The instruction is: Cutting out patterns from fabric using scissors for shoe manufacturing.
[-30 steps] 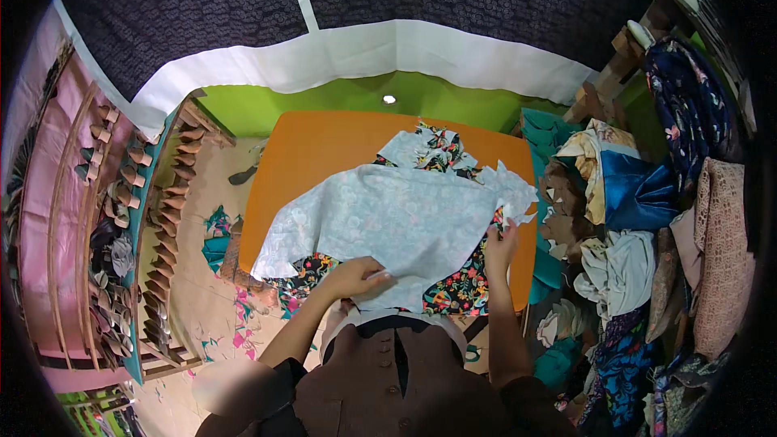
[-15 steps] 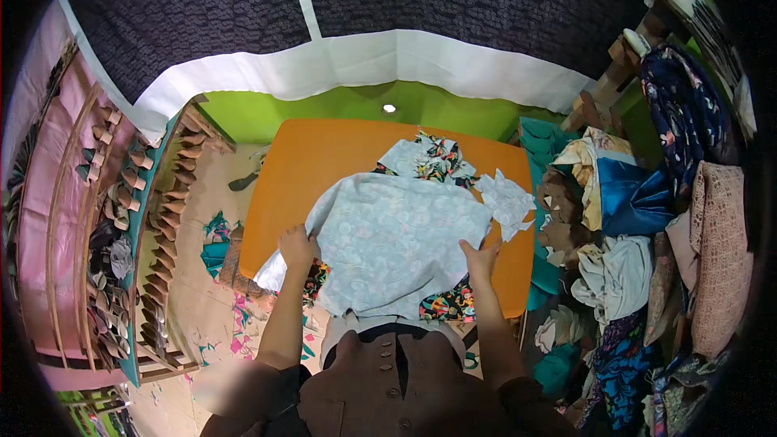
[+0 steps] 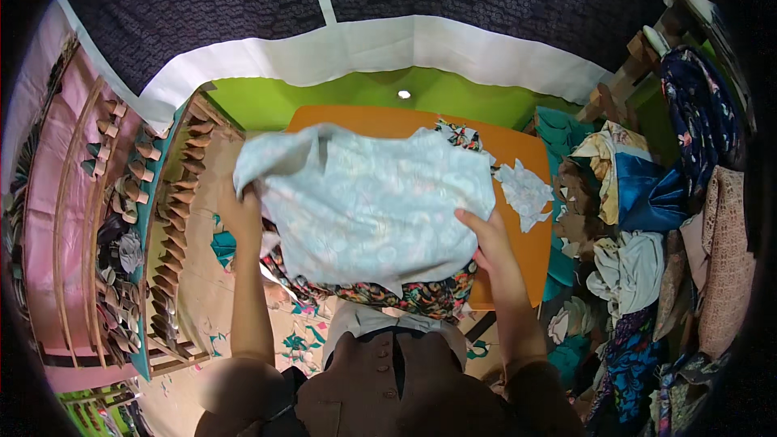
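A large piece of cloth (image 3: 372, 202), pale blue with a faint pattern on the side facing up, spreads between my two hands above the table (image 3: 526, 267). Its left part is lifted and folds over near my left hand (image 3: 241, 214), which is closed on that edge, the fingertips partly hidden. My right hand (image 3: 490, 239) pinches the right edge, thumb lying on top. Along the near side hangs dark floral cloth (image 3: 388, 295); whether it is the same piece I cannot tell. Beyond the right edge lies a pale jagged scrap (image 3: 526, 194), and dark floral scraps (image 3: 460, 136) lie farther back.
To the left, a rack (image 3: 146, 275) holds rows of shoes or shoe forms (image 3: 174, 235). Folded fabrics, including shiny blue cloth (image 3: 647, 190) and white cloth (image 3: 627, 271), are piled at the right. Teal scraps (image 3: 303, 344) litter the floor. A white-edged dark curtain (image 3: 356, 53) hangs behind the table.
My left hand has moved left and up, raising the cloth's left side off the table. My right hand has shifted slightly right. More dark floral cloth shows along the near edge.
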The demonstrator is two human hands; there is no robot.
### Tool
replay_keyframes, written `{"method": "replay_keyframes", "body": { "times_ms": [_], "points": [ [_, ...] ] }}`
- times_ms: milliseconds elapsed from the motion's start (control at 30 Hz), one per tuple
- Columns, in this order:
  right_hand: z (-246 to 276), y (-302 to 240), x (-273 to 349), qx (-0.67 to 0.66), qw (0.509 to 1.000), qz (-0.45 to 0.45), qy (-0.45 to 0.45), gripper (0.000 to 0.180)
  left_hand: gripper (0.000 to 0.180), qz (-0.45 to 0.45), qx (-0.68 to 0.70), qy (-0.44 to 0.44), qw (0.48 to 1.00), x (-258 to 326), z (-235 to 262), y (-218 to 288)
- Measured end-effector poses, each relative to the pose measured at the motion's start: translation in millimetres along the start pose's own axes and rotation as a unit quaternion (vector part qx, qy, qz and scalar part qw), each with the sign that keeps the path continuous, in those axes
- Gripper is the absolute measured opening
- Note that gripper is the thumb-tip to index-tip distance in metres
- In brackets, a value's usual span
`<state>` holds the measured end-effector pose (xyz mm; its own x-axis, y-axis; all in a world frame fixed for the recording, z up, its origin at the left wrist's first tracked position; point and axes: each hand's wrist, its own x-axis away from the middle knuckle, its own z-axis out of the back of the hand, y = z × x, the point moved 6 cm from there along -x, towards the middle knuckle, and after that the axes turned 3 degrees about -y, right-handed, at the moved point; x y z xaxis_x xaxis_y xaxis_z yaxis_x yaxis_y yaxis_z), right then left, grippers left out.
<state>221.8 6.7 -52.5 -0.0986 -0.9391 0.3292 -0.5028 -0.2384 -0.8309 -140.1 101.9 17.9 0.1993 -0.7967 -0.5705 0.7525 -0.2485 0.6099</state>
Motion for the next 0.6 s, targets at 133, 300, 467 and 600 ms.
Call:
{"method": "replay_keyframes", "body": {
  "times_ms": [133, 300, 467, 600],
  "points": [
    [-40, -20, -36, -0.037, 0.997, 0.060, -0.016, 0.049, 0.020, -0.083, 0.005, 0.016, 0.996, -71, -13, 13],
    [-47, -20, -70, -0.046, 0.991, 0.125, 0.003, 0.043, 0.032, -0.122, -0.016, -0.067, 0.990, -96, -73, 29],
    [-22, 15, -88, 0.016, 0.990, 0.122, 0.066, 0.042, 0.035, -0.111, -0.067, -0.201, 0.971, -61, -135, -1],
    [-10, 36, -86, 0.030, 0.993, 0.084, 0.082, 0.047, 0.038, -0.112, -0.101, -0.261, 0.953, -43, -154, -29]
  ]
}}
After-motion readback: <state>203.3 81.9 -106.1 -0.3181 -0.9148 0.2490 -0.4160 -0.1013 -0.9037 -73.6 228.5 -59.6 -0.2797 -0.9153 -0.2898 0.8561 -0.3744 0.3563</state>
